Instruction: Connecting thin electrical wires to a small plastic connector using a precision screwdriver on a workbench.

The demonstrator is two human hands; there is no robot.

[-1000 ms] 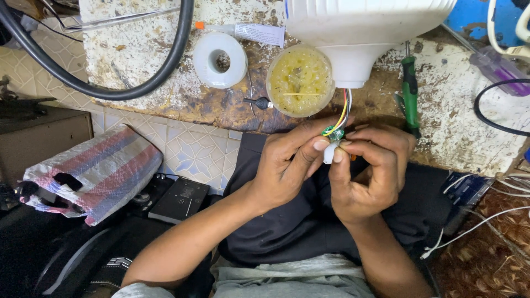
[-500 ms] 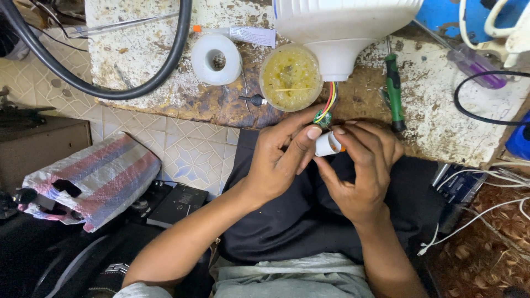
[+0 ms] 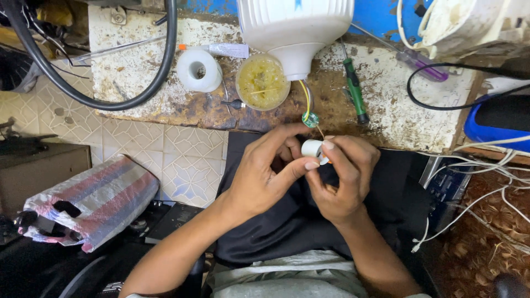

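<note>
Both hands meet over my lap, just below the edge of a worn, stained workbench [image 3: 138,72]. My left hand [image 3: 265,176] and my right hand [image 3: 342,176] pinch a small white cylindrical cap [image 3: 313,149] between their fingertips. Thin coloured wires [image 3: 305,99] run from the cap's side up to a small green circuit board [image 3: 312,119] and on into the neck of a large white bulb housing [image 3: 295,30] lying on the bench.
On the bench sit a round tub of yellow paste [image 3: 262,83], a white tape roll [image 3: 199,69], a green-handled screwdriver [image 3: 354,91], a purple tool [image 3: 422,60] and a thick black cable loop [image 3: 110,99]. A wrapped striped bundle [image 3: 91,201] lies on the left; tangled white cables [image 3: 486,182] on the right.
The view shifted, so the bench sits further right and higher. The green board now hangs free above the fingers, and the white cap is more exposed between both hands.
</note>
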